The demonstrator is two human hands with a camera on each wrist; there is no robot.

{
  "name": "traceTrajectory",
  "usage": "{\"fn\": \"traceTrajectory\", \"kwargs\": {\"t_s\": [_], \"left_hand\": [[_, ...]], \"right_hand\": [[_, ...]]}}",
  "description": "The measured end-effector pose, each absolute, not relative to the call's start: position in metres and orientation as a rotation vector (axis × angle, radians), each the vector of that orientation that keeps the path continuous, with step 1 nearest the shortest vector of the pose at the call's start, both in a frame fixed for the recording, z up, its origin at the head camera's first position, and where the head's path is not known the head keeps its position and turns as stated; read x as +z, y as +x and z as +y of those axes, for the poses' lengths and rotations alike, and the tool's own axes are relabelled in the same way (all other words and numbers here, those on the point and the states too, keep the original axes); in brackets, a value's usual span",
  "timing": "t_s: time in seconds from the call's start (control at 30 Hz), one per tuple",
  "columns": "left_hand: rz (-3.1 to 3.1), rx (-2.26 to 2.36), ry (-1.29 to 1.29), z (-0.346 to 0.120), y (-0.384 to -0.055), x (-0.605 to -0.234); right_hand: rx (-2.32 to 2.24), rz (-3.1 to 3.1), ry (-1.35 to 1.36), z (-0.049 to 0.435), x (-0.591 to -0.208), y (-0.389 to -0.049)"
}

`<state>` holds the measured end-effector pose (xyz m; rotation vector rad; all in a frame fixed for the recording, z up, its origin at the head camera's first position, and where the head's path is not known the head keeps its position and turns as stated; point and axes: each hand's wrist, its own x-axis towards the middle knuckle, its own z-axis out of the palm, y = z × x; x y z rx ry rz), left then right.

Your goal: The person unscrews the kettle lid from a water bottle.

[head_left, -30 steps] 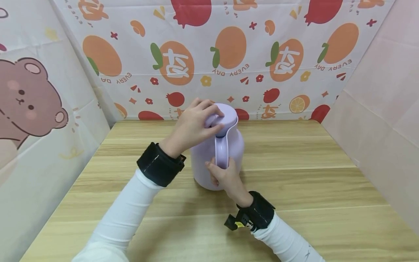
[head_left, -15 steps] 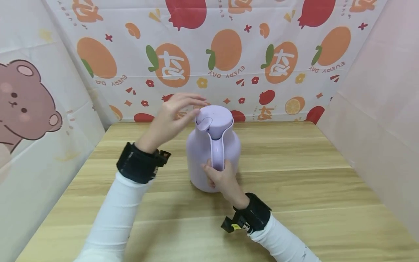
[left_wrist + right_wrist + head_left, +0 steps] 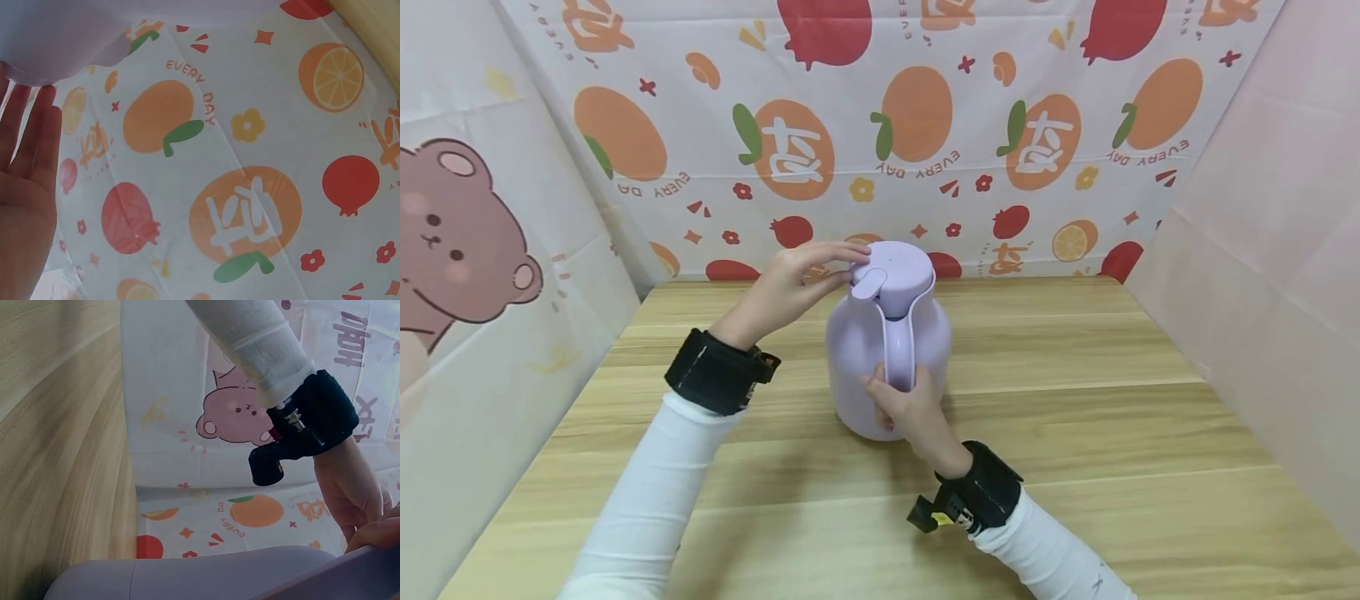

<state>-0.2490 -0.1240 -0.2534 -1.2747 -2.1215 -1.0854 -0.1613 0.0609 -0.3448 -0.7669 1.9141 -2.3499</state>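
A lilac thermos jug (image 3: 853,358) stands upright on the table. Its round lid (image 3: 910,271) sits in the neck, and a small lever (image 3: 868,284) juts out above the handle (image 3: 898,346). My right hand (image 3: 917,417) grips the lower part of that handle, thumb on the left side. At the lid's left edge, my left hand (image 3: 782,287) touches with fairly straight fingertips. In the left wrist view, the fingers (image 3: 44,147) reach up to the lilac surface. The right wrist view shows the jug's side (image 3: 200,575) along the bottom; most of the right hand is hidden there.
The wood-grain table (image 3: 1075,433) extends around the jug. Behind it hangs a fruit-print cloth (image 3: 985,108), close to the table's back edge. A cloth with a bear (image 3: 467,233) lines the left side, and a pale cloth (image 3: 1262,217) the right.
My left hand has come off the lid's top and lever, moved left, then dropped slightly to the lid's left edge. The right hand keeps its grip on the handle.
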Motion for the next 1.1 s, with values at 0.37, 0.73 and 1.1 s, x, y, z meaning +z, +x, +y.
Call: {"fn": "traceTrajectory", "kwargs": {"t_s": [0.37, 0.73, 1.1], "left_hand": [[-2.074, -1.054, -1.249, -0.120, -0.245, -0.256], [-2.049, -0.921, -1.200, -0.111, -0.236, -0.256], [-2.072, -0.879, -1.151, -0.098, -0.228, -0.251]], "right_hand": [[-2.365, 1.912, -0.780, 0.060, -0.345, -0.161], [-2.348, 1.914, -0.848, 0.060, -0.346, -0.160], [-2.352, 1.896, -0.830, 0.059, -0.345, -0.159]]}}
